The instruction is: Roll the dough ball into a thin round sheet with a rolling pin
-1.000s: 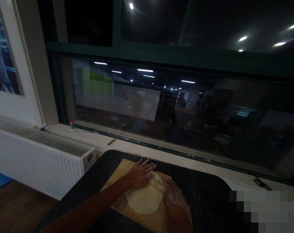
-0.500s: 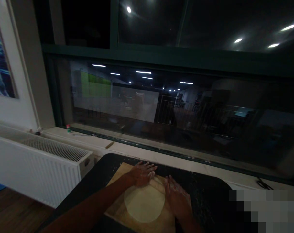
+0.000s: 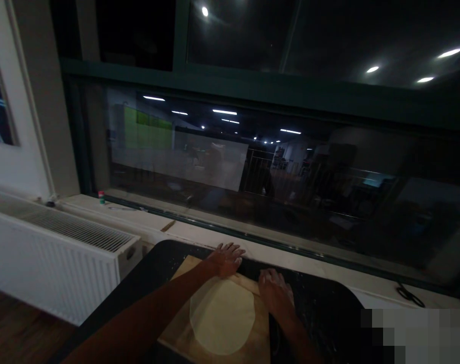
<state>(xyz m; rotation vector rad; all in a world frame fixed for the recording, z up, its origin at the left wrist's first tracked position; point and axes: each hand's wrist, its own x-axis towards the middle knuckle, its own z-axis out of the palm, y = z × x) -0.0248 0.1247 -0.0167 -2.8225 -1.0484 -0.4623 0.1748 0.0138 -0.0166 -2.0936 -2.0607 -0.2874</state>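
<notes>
A thin, pale round of dough [image 3: 222, 318] lies flat on a wooden board [image 3: 258, 344]. Across the dough's far edge runs a light wooden rolling pin [image 3: 248, 284], partly covered by both hands. My left hand [image 3: 226, 260] rests on the pin's left part, its floury fingers stretched out and pointing past the board's far edge. At the other end, my right hand [image 3: 276, 292] lies over the pin with floury fingers bent down around it. The palms and the pin's ends are hidden.
The board sits on a dark table [image 3: 317, 298] dusted with flour. Beyond it run a white windowsill [image 3: 210, 236] and a dark reflecting window. A white radiator [image 3: 55, 258] stands at left. On the sill are a small red-and-green container [image 3: 101, 197] and a black looped object [image 3: 410, 294].
Both hands and the rolling pin have moved slightly away from me, toward the dough's far edge. The fingers of my right hand are more bent. The view has shifted a little.
</notes>
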